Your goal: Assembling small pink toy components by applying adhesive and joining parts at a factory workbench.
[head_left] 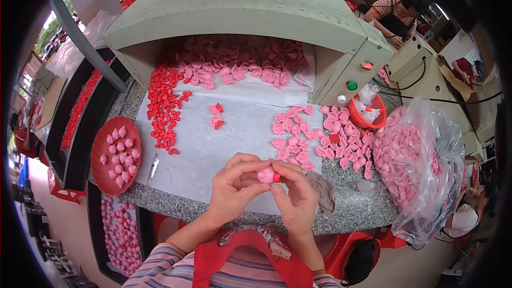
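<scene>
grey post (88,41) left; black cable (463,103) right; co-worker (399,17) upper right.

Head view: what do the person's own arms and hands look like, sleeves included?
The left hand and right hand are bare, with no gloves. The forearms are uncovered below the sleeves, which are pale pinkish with darker bluish-grey stripes. A red apron with a printed design covers the front.

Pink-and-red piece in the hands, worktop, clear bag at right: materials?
Pink-and-red piece: plastic or rubber, unclear which; smooth, evenly coloured. Worktop: probably stone or laminate, flat, grey-speckled. Clear bag: likely thin plastic film, by its glossy creases.
</scene>
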